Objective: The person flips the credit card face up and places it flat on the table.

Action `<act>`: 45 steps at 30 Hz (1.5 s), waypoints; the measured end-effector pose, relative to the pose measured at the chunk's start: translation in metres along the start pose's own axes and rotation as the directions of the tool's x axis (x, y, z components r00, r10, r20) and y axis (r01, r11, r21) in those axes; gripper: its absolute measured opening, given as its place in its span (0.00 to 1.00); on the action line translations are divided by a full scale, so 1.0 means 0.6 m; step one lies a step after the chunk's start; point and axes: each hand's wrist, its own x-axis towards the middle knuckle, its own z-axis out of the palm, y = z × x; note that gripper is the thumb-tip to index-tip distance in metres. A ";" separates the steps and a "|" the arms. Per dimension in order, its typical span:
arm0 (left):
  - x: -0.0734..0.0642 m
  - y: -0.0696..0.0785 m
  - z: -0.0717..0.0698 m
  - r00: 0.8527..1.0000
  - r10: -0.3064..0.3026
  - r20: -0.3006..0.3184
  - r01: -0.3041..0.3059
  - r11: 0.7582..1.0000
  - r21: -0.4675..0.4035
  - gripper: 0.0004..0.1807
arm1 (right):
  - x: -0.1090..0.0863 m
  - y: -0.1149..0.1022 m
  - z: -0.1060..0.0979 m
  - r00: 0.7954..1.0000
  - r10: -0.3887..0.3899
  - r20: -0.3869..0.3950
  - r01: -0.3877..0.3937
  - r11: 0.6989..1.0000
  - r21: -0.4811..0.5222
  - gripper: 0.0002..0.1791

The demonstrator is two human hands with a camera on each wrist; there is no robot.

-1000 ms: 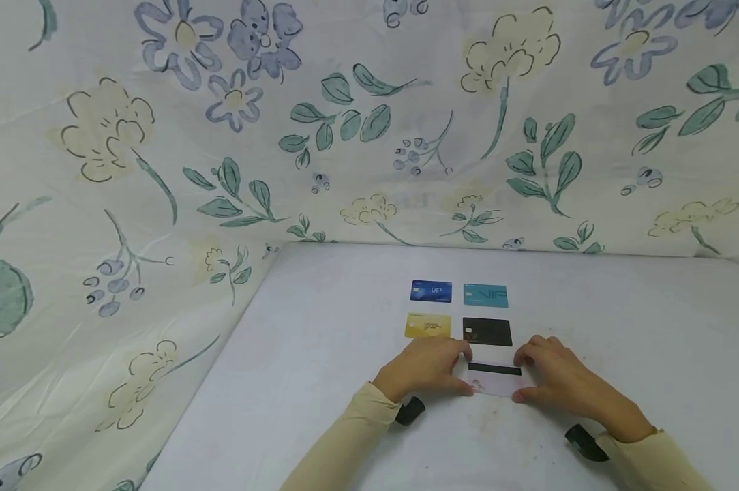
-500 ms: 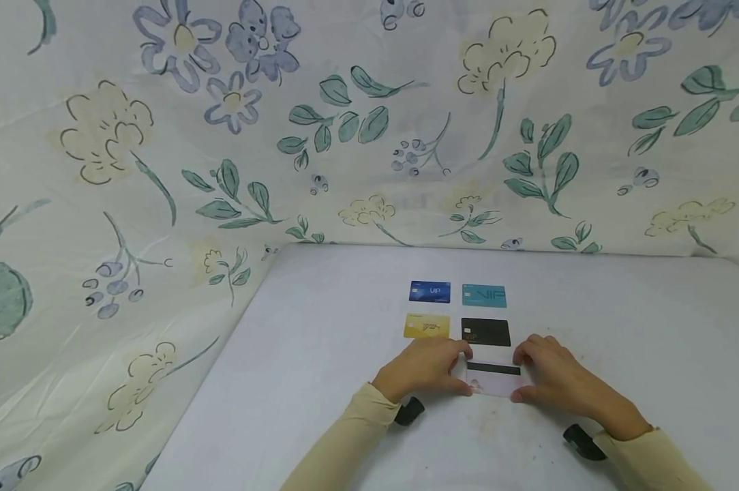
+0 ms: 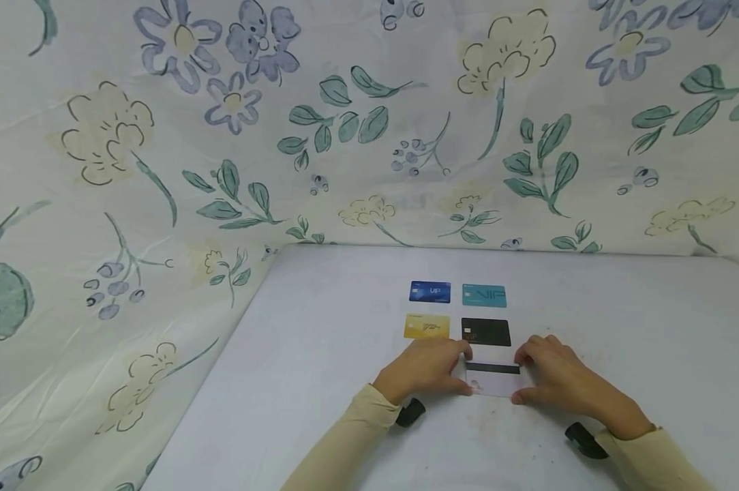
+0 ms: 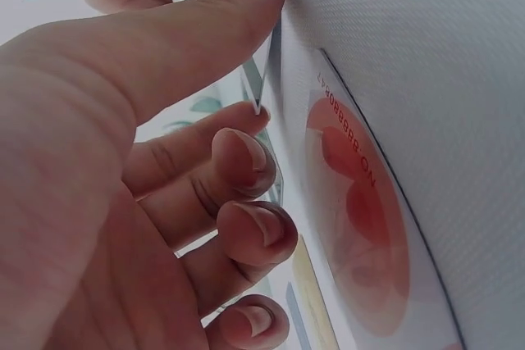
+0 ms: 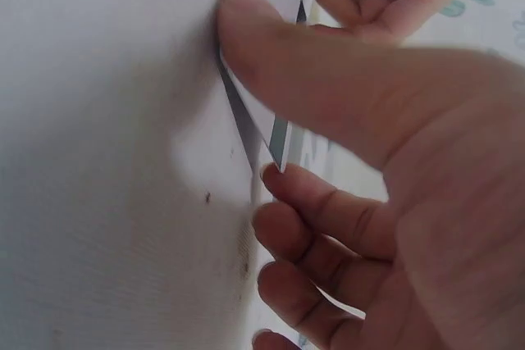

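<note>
A pale pinkish card (image 3: pixel 492 380) with a black magnetic stripe lies between my two hands in the head view. My left hand (image 3: pixel 425 368) pinches its left end, thumb at the near corner and index finger at the far one. The right end is pinched likewise by my right hand (image 3: pixel 562 378). A thin dark shadow along its edge in the right wrist view suggests that edge is slightly off the table. Beneath my left hand lies another card (image 4: pixel 361 227) with a red oval and printed numbers, hidden in the head view.
Beyond my hands lie a blue VIP card (image 3: pixel 430 292), a teal VIP card (image 3: pixel 484 296), a yellow card (image 3: pixel 427 326) and a black VIP card (image 3: pixel 486 332) in two rows. The white table (image 3: pixel 320 327) meets a floral cloth (image 3: pixel 345 170) behind and at left.
Both hands keep their hold on the pinkish card, nearly still. The head view has shifted very slightly.
</note>
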 end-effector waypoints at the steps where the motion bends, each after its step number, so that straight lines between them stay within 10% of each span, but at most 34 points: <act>1: 0.000 0.000 0.001 1.000 -0.002 0.002 0.002 1.000 0.004 0.29 | 0.000 0.000 -0.001 1.000 0.000 0.003 0.000 1.000 0.003 0.33; 23: 0.002 -0.002 -0.001 1.000 -0.001 0.029 0.000 1.000 0.026 0.29 | -0.006 -0.009 -0.017 1.000 -0.026 -0.004 0.026 1.000 -0.011 0.35; 45: -0.001 0.004 -0.010 0.985 0.137 -0.103 -0.134 0.990 0.033 0.31 | -0.018 -0.015 -0.040 0.991 -0.101 -0.091 0.100 0.995 -0.009 0.32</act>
